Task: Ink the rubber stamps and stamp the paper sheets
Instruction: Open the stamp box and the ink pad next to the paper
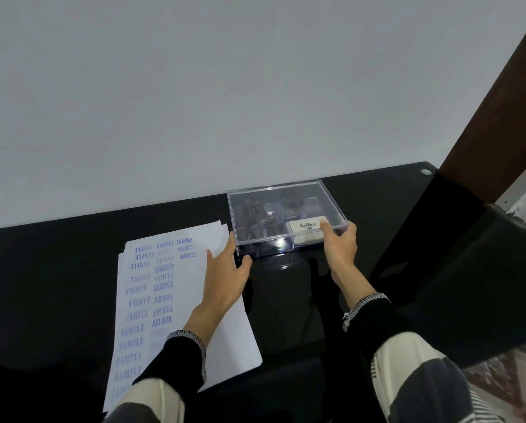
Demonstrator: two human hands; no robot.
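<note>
1. A shiny black table (331, 300) is seen at the bottom of the picture, pushed up against a plain pale grey wall (225, 87).
2. A dark brown wooden post (499, 117) is seen leaning up on the right side, and a bit of patterned floor (511, 380) is seen in the bottom right corner.
3. A small round silver cap (425, 171) is seen in the far right corner of the table.
4. A stack of white paper sheets (176, 300) is laid on the table on the left side. Blue words like SAMPLE, AIR MAIL, FRAGILE and AMENDED are printed on the top sheet in two rows.
5. A clear plastic box (283, 216) with its lid on is set on the table near the wall, just to the right of the papers.
6. Dark rubber stamps (255, 212) are kept inside the box, but they look blurry through the plastic. A white ink pad (306, 228) with the word Artline on it is kept in the front right part of the box.
7. The left hand (225, 276) is spread wide over the papers' right edge, with the fingertips touching the front left corner of the box.
8. The right hand (341, 248) is wrapped around the front right corner of the box, with the thumb laid on the lid.
9. Black cuffs are worn on both wrists.
</note>
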